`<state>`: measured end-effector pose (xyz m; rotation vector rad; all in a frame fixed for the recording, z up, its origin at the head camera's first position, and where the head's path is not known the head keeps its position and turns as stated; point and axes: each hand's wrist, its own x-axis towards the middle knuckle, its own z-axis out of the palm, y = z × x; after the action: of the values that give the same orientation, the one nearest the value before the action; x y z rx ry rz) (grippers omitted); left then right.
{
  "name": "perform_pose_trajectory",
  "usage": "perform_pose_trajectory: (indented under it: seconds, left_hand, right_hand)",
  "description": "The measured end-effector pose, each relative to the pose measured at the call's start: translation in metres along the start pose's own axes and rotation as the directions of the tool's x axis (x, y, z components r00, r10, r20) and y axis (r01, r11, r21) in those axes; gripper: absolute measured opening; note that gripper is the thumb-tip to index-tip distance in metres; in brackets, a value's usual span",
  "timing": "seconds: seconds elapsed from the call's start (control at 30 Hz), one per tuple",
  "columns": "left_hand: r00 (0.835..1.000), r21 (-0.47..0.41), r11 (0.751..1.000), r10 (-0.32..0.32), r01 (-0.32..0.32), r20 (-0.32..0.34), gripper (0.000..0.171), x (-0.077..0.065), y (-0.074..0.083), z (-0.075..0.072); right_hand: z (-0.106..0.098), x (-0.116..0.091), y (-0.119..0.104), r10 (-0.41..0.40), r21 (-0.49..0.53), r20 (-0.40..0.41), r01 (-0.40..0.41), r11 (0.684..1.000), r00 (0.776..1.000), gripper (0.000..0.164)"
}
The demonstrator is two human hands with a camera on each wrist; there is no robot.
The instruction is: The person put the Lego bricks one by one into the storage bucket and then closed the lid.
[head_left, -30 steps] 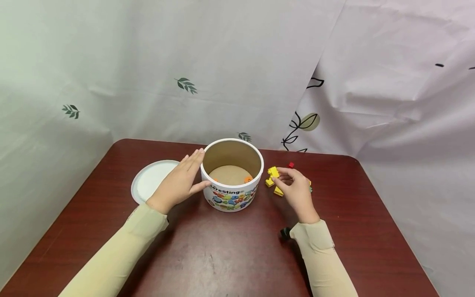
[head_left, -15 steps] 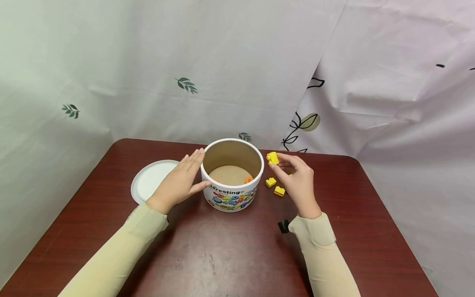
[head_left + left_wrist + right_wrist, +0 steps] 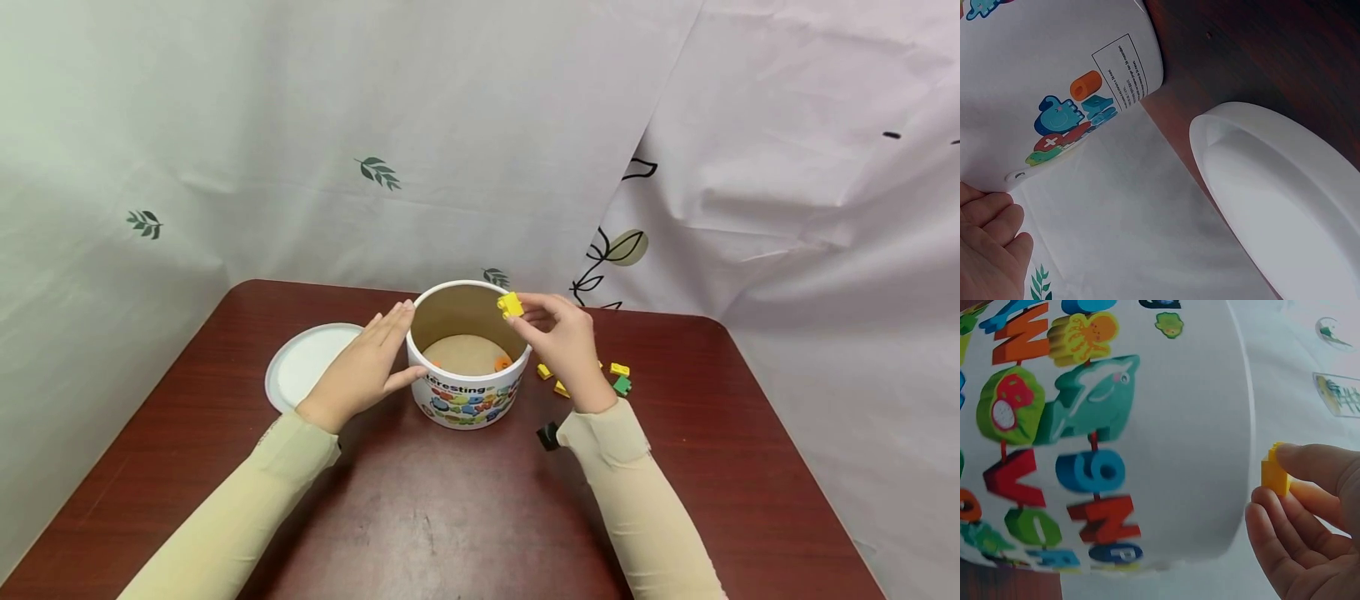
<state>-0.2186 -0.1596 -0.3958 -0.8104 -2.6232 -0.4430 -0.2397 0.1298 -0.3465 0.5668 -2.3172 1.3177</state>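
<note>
A round white tub [image 3: 465, 400] with colourful printed letters stands upright in the middle of the table, its top uncovered. Orange pieces [image 3: 502, 363] lie on its bottom. My left hand [image 3: 362, 367] rests with straight fingers against the tub's left side at the rim. Between thumb and fingers my right hand [image 3: 558, 340] pinches a yellow building brick [image 3: 511, 305] over the right part of the rim. In the right wrist view the yellow brick [image 3: 1275, 472] shows beside the tub's printed wall [image 3: 1191, 437].
A white lid [image 3: 300, 367] lies left of the tub, partly behind the left hand. Right of the tub are loose yellow bricks [image 3: 619, 369] and a green brick [image 3: 622, 386]. A patterned white cloth [image 3: 465, 150] hangs behind the dark red table [image 3: 450, 517].
My right hand has lifted the yellow brick off the group on the table and carried it left to the tub's rim. The left hand has stayed in place.
</note>
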Motion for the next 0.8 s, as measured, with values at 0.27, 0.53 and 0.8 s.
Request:
perform_pose_trajectory:
  seconds: [0.27,0.53,0.8]
  left_hand:
    - [1.000,0.002,1.000,-0.005,0.005,-0.002,0.088,0.000,0.000,-0.001]
    - [1.000,-0.006,1.000,-0.013,0.013,0.009,0.087,0.000,0.003,-0.001]
    - [1.000,-0.010,1.000,-0.025,0.025,0.017,0.088,-0.001,0.005,-0.004]
  right_hand:
    - [0.022,0.016,-0.002,0.004,-0.014,0.104,-0.003,1.000,0.995,0.029]
    - [0.038,0.026,-0.003,0.037,-0.130,0.223,-0.008,0.991,0.974,0.025]
    - [0.041,0.026,-0.005,0.068,-0.168,0.258,-0.024,0.986,0.964,0.029]
